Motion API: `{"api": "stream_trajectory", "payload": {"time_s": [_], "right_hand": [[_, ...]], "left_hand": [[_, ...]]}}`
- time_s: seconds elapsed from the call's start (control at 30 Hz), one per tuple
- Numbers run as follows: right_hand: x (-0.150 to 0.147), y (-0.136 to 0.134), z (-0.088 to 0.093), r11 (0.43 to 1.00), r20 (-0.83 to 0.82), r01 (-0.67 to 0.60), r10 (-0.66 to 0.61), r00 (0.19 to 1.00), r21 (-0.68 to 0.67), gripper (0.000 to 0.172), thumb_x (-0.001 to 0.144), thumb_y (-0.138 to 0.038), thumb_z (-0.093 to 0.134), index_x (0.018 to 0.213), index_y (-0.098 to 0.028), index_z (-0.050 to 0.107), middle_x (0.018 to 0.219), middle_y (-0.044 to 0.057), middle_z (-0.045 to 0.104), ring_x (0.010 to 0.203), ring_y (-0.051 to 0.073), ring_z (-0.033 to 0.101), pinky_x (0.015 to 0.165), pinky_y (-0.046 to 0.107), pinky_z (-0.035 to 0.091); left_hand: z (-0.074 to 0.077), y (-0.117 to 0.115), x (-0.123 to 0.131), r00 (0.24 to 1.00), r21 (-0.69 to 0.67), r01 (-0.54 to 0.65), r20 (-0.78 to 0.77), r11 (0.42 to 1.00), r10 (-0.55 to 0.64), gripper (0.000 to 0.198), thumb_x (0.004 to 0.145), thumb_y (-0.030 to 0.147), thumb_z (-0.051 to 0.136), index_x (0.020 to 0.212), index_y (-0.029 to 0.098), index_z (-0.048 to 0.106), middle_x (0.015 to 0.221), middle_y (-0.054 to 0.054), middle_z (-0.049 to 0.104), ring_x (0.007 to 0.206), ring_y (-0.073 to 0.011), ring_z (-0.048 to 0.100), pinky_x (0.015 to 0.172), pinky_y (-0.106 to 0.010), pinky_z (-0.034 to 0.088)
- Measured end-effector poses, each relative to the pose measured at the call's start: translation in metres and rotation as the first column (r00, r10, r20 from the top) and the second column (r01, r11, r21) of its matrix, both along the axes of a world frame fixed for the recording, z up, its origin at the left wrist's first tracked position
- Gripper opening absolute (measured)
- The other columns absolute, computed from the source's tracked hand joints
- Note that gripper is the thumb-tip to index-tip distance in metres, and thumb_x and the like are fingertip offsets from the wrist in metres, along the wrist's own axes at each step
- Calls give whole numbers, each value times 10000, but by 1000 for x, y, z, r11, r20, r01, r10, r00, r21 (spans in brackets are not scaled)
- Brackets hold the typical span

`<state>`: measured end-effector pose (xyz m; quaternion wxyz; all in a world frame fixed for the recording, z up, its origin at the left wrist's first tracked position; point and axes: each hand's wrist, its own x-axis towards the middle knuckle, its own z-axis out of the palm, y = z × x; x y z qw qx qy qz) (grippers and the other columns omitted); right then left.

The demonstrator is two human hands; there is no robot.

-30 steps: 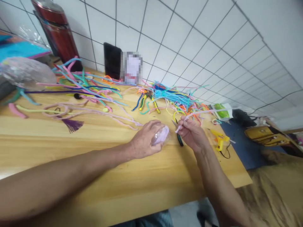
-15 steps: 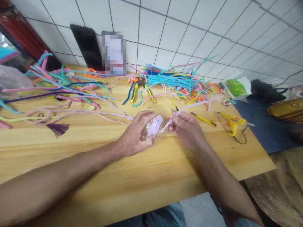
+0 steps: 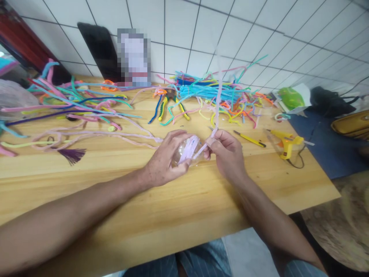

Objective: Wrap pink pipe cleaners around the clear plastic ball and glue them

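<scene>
My left hand [image 3: 170, 157] is closed around a clear, rounded plastic piece [image 3: 176, 153] with pale lilac pipe cleaner strands [image 3: 188, 149] laid side by side across it. Just to the right, my right hand [image 3: 226, 152] pinches a lilac pipe cleaner [image 3: 219, 102] between thumb and fingers. One end of that strand runs down to the clear plastic piece; its blurred free end sticks up toward the wall. Both hands are held over the middle of the wooden table. The underside of the plastic piece is hidden by my left palm.
Behind lie green-and-yellow pliers [image 3: 163, 107] and a bundle of blue pipe cleaners [image 3: 207, 92]. Loose coloured pipe cleaners [image 3: 75, 104] spread over the left, with a purple tassel [image 3: 72, 155]. A yellow craft knife [image 3: 249, 138] and a yellow glue gun [image 3: 286, 144] lie at right. Two phones, one dark [image 3: 99, 52], lean on the wall.
The free length of the lilac pipe cleaner has swung from pointing right to pointing upward. My right hand has turned slightly with it; my left hand keeps its hold.
</scene>
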<state>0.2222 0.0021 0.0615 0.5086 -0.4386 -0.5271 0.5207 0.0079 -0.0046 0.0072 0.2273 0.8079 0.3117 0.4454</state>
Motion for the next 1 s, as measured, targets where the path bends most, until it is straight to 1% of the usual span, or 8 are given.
{"api": "stream_trajectory", "payload": {"time_s": [0.13, 0.37, 0.47, 0.6, 0.7, 0.8, 1.0], "right_hand": [[0, 0, -6, 1000, -7, -2, 2, 1000, 26, 263, 884, -325, 802, 742, -243, 597, 601, -57, 686, 495, 113, 607, 488, 232, 484], [-1, 0, -10, 999, 14, 11, -12, 1000, 47, 261, 893, -326, 788, 754, -250, 581, 608, -57, 688, 494, 121, 598, 492, 245, 475], [-4, 0, -10, 998, 2, 19, -19, 1000, 57, 288, 889, -357, 806, 764, -254, 568, 611, -60, 684, 489, 121, 592, 478, 243, 463], [-6, -2, -10, 996, -3, 38, -38, 999, 78, 342, 891, -449, 824, 783, -257, 562, 640, -60, 684, 498, 116, 584, 480, 247, 463], [-7, -5, -9, 996, 6, 49, -50, 999, 81, 348, 877, -478, 839, 810, -259, 576, 631, -67, 648, 513, 115, 569, 490, 247, 454], [-7, -7, -8, 995, 48, 63, -67, 997, 78, 321, 856, -437, 854, 820, -257, 590, 634, -71, 605, 547, 113, 545, 513, 247, 438], [-10, -8, -7, 991, 84, 84, -93, 992, 102, 211, 816, -312, 806, 842, -256, 605, 719, -60, 630, 593, 110, 518, 573, 258, 455]], "left_hand": [[0, 0, 0, 1000, 6, 3, -6, 1000, -3, 653, 948, 258, 638, 1569, 266, 439, 1510, -163, 546, 1467, -336, 513, 1234, -596, 477], [-1, 0, 0, 1000, 10, -9, -5, 1000, 9, 673, 940, 257, 655, 1574, 274, 428, 1513, -161, 546, 1463, -344, 519, 1221, -611, 485], [-1, 0, 0, 1000, 16, -13, -4, 1000, 13, 678, 937, 253, 656, 1574, 272, 425, 1514, -160, 545, 1462, -344, 521, 1224, -611, 484], [0, 0, 0, 1000, 15, -8, -11, 1000, 8, 663, 946, 260, 650, 1572, 269, 430, 1516, -161, 544, 1466, -341, 520, 1227, -603, 483], [0, 0, 0, 1000, 13, -14, -13, 1000, 14, 675, 939, 257, 664, 1574, 270, 433, 1516, -163, 547, 1462, -347, 527, 1227, -605, 480], [0, 0, 0, 1000, 11, -20, -14, 1000, 20, 717, 913, 233, 688, 1581, 281, 431, 1523, -158, 551, 1458, -351, 536, 1228, -606, 477], [1, -1, 0, 1000, -2, -18, -18, 1000, 18, 747, 900, 212, 708, 1589, 294, 431, 1535, -149, 558, 1469, -348, 530, 1234, -601, 477]]}}
